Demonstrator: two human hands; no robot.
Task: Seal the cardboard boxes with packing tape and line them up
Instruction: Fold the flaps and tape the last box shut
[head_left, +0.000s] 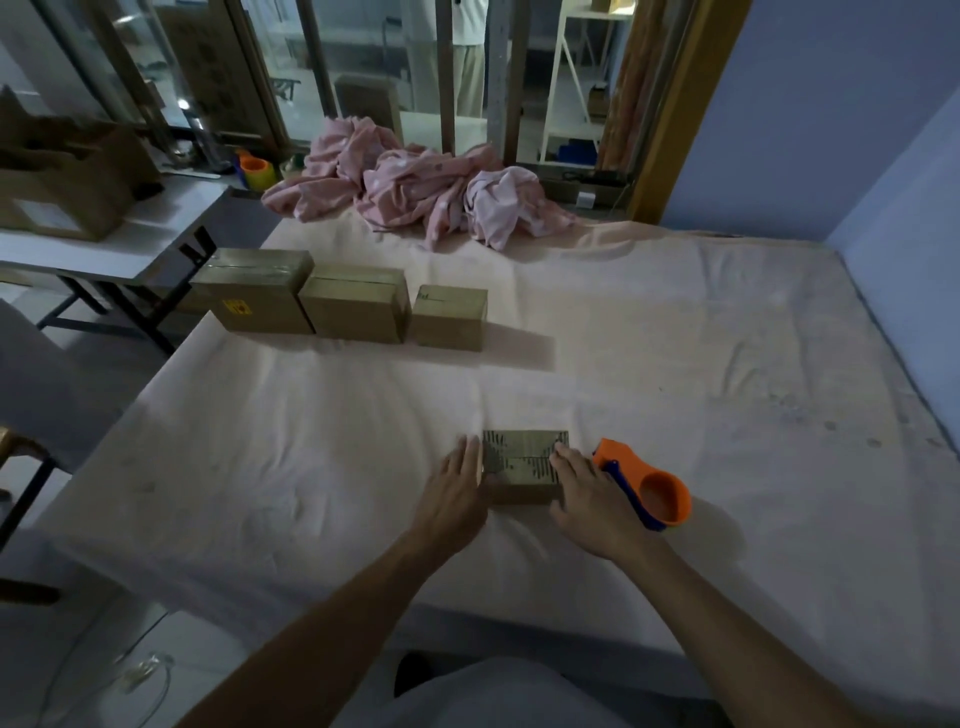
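Note:
A small cardboard box (522, 462) with shiny tape across its top lies on the pale bed sheet near the front edge. My left hand (457, 486) presses flat against its left side and my right hand (584, 493) against its right side, so the box is held between both. An orange and blue tape dispenser (649, 486) lies on the sheet just right of my right hand. Farther back on the left, three taped boxes stand in a row: a large one (254, 291), a middle one (356, 304) and a smaller one (451, 317).
A crumpled pink blanket (415, 187) lies at the far end of the bed (727, 364). A white table (130, 244) with an open cardboard carton (67, 182) stands at the left. A blue wall borders the bed on the right. Cables lie on the floor at lower left.

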